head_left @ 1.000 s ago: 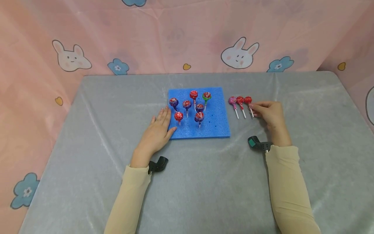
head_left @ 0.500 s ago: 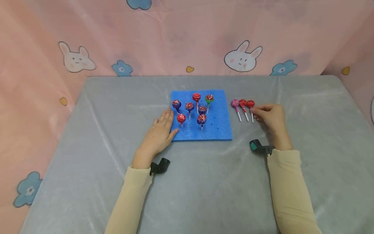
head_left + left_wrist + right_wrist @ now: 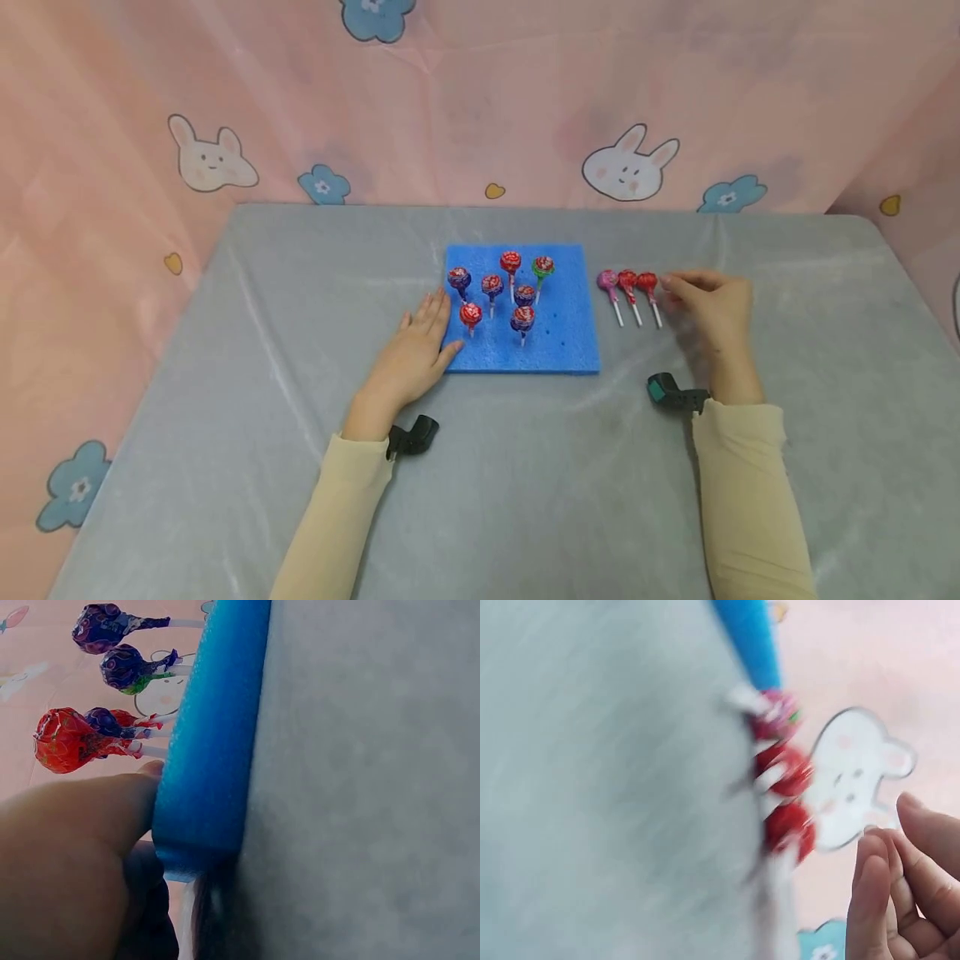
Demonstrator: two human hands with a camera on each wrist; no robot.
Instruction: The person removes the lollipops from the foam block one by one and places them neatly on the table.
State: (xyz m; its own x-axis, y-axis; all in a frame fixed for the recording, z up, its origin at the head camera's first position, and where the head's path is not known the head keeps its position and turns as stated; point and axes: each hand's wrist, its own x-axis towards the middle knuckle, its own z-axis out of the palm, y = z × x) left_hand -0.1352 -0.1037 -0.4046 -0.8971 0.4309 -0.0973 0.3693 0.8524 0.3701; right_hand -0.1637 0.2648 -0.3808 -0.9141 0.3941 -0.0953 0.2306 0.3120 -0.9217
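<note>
A blue foam board (image 3: 573, 354) lies on the table with several wrapped lollipops stuck upright in it, among them a green one (image 3: 543, 267) and a red one (image 3: 471, 315). My left hand (image 3: 411, 354) rests along the board's left edge, fingers straight, thumb at the front corner. To the board's right, a pink lollipop (image 3: 608, 281) and two red lollipops, the middle one (image 3: 627, 282) and the right one (image 3: 647, 284), lie side by side. Just right of them is my right hand (image 3: 712, 312). It holds nothing; its fingers (image 3: 871, 900) are loosely bent and apart from the candy.
A grey cloth covers the table (image 3: 525, 500). Behind it hangs a pink curtain (image 3: 465, 92) printed with rabbits and flowers. Small holes show in the right part of the foam.
My right hand has let go of the rightmost red lollipop and moved a little right. The left hand stays at the board. The head view has shifted slightly.
</note>
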